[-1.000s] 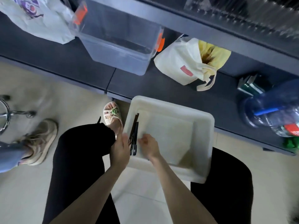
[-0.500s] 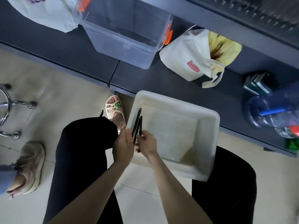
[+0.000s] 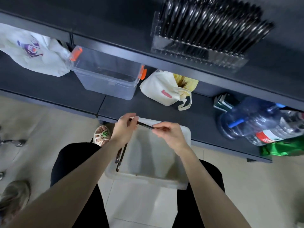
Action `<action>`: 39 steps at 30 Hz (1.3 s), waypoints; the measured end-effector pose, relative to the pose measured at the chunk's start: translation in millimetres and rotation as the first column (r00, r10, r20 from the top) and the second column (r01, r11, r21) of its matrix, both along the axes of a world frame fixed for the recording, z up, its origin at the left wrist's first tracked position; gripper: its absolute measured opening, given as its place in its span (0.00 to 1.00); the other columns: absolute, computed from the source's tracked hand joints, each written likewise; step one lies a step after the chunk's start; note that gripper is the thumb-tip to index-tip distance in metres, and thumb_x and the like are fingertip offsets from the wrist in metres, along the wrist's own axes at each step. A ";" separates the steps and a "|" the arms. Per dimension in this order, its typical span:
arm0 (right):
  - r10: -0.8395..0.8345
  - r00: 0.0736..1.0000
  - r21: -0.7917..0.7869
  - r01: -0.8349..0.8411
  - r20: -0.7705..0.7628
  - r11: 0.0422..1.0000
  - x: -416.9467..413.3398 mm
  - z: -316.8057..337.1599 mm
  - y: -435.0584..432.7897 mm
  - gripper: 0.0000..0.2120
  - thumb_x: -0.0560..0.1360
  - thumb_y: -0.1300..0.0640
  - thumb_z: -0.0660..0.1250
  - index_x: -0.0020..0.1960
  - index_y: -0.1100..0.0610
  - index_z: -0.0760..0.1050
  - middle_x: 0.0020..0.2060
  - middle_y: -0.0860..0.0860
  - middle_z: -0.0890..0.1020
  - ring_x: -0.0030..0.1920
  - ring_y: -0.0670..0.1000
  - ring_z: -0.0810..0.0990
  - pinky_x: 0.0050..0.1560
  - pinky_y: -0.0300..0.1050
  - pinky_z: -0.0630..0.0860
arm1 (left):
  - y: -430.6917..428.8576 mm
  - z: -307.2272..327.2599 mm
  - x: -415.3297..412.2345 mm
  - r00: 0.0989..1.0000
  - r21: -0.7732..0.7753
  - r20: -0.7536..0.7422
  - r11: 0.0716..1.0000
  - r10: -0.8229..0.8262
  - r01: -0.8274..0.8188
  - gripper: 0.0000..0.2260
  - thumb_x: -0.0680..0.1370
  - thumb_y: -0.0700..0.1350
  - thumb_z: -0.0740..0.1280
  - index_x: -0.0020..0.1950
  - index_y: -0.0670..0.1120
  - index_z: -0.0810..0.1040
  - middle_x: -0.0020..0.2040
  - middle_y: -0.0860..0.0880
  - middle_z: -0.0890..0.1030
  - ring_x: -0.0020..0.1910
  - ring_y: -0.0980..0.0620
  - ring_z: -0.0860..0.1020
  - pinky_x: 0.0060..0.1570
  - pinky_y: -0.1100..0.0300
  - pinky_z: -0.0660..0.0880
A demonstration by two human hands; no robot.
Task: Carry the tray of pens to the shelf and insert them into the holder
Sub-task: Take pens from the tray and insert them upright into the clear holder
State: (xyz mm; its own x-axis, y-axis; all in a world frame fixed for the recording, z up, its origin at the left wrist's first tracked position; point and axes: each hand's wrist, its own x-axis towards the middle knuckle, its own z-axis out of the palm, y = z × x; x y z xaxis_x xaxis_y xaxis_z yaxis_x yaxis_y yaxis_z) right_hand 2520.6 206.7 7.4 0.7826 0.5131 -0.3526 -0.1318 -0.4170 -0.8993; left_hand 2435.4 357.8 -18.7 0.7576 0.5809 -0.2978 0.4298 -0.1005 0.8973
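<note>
A white plastic tray (image 3: 153, 178) rests across my thighs, its far edge by the low shelf. Above it, my left hand (image 3: 124, 129) and my right hand (image 3: 169, 134) both pinch one black pen (image 3: 144, 125), one at each end, held roughly level. A few more black pens (image 3: 120, 156) lie along the tray's left wall. On the upper shelf stands a clear holder (image 3: 197, 46) packed with several black pens, far right of my hands and higher up.
The low dark shelf (image 3: 65, 91) carries a clear storage box (image 3: 108, 76), two white cloth bags (image 3: 166, 89), a big blue water jug (image 3: 246, 119) and a green bag (image 3: 283, 148). Another person's shoe (image 3: 14, 195) and a stool base sit on the floor at left.
Both hands rose out of the tray with one pen between them. My view tilted upward, bringing the upper shelf and its pen holder into sight.
</note>
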 end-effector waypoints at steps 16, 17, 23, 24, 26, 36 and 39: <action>-0.678 0.711 0.515 0.517 0.188 0.684 108.6 162.3 -54.8 0.15 0.72 0.69 0.69 0.57 0.60 0.72 0.33 0.52 0.76 0.37 0.50 0.80 0.41 0.36 0.80 | -57.4 133.8 129.9 0.926 0.073 0.360 0.993 -0.112 0.092 0.15 0.74 0.44 0.71 0.60 0.45 0.75 0.53 0.52 0.77 0.52 0.54 0.76 0.48 0.70 0.72; -0.686 0.671 0.497 0.509 0.282 0.702 118.6 169.6 -57.8 0.16 0.73 0.67 0.69 0.57 0.59 0.72 0.34 0.52 0.78 0.37 0.50 0.81 0.44 0.37 0.80 | -54.0 134.1 137.5 0.939 0.143 0.340 0.990 -0.053 0.004 0.20 0.74 0.46 0.72 0.64 0.46 0.72 0.58 0.50 0.74 0.56 0.54 0.73 0.54 0.66 0.70; -0.604 0.441 0.418 0.451 0.664 0.789 168.4 203.1 -63.1 0.15 0.74 0.63 0.69 0.59 0.59 0.73 0.39 0.53 0.79 0.37 0.46 0.76 0.39 0.20 0.66 | -20.5 133.6 172.0 0.919 0.340 0.323 0.879 0.224 -0.334 0.43 0.69 0.49 0.76 0.75 0.40 0.55 0.73 0.41 0.58 0.71 0.44 0.60 0.68 0.48 0.63; -0.580 0.423 0.403 0.439 0.696 0.803 173.6 204.7 -62.0 0.14 0.74 0.63 0.68 0.59 0.60 0.73 0.39 0.52 0.79 0.37 0.46 0.75 0.39 0.21 0.66 | -14.2 132.7 176.1 0.920 0.321 0.319 0.887 0.229 -0.332 0.44 0.68 0.49 0.76 0.75 0.41 0.53 0.74 0.42 0.56 0.72 0.44 0.59 0.69 0.48 0.63; -0.549 0.400 0.383 0.424 0.734 0.821 182.9 204.7 -58.5 0.14 0.75 0.64 0.67 0.60 0.61 0.72 0.39 0.52 0.78 0.38 0.47 0.75 0.40 0.25 0.67 | -3.6 130.7 182.6 0.927 0.310 0.300 0.896 0.224 -0.317 0.46 0.68 0.50 0.76 0.76 0.42 0.50 0.75 0.43 0.55 0.72 0.45 0.60 0.68 0.49 0.65; -0.423 0.315 0.303 0.365 0.850 0.880 209.2 189.8 -47.1 0.13 0.75 0.66 0.66 0.59 0.64 0.73 0.39 0.56 0.79 0.38 0.50 0.76 0.44 0.39 0.73 | 13.4 110.4 190.2 0.899 0.239 0.360 0.907 0.250 -0.347 0.35 0.73 0.50 0.72 0.75 0.50 0.56 0.72 0.48 0.66 0.71 0.48 0.65 0.65 0.52 0.65; -0.357 0.279 0.256 0.342 0.891 0.904 213.0 183.2 -43.5 0.12 0.75 0.67 0.66 0.58 0.64 0.76 0.39 0.58 0.82 0.36 0.50 0.75 0.42 0.39 0.73 | 16.0 103.3 192.8 0.880 0.211 0.387 0.903 0.275 -0.375 0.33 0.74 0.50 0.71 0.74 0.50 0.59 0.70 0.48 0.71 0.68 0.48 0.69 0.64 0.54 0.67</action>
